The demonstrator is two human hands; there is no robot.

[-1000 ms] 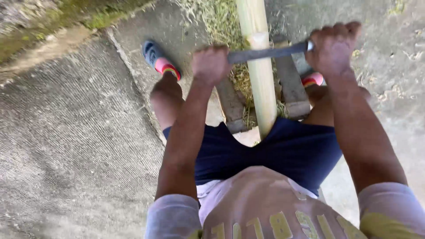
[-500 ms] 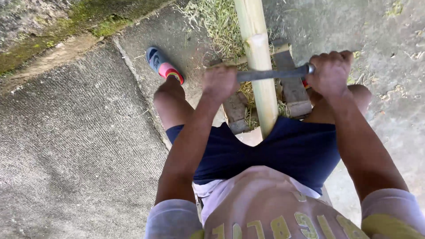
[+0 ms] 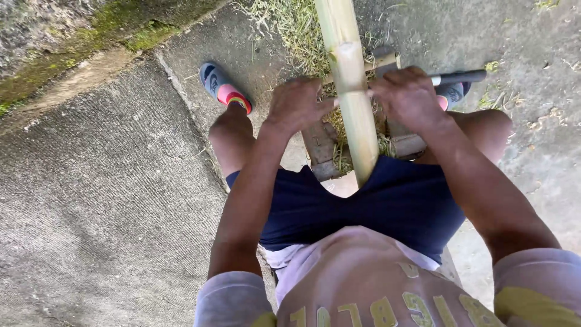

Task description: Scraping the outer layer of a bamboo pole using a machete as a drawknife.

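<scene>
Left hand (image 3: 298, 104) and right hand (image 3: 407, 97) clenched on blade tool (image 3: 457, 78) across bamboo pole (image 3: 352, 91); sandal (image 3: 223, 88) at 10 o'clock.

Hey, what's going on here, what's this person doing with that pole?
A seated person straddles a long bamboo pole that runs out between their knees over a low wooden stand. The left hand and the right hand grip the two ends of a bladed tool laid across the pole, on a concrete floor.

Bamboo pole (image 3: 351, 91) smooth, pale — concrete ground (image 3: 103, 200) rough.
</scene>
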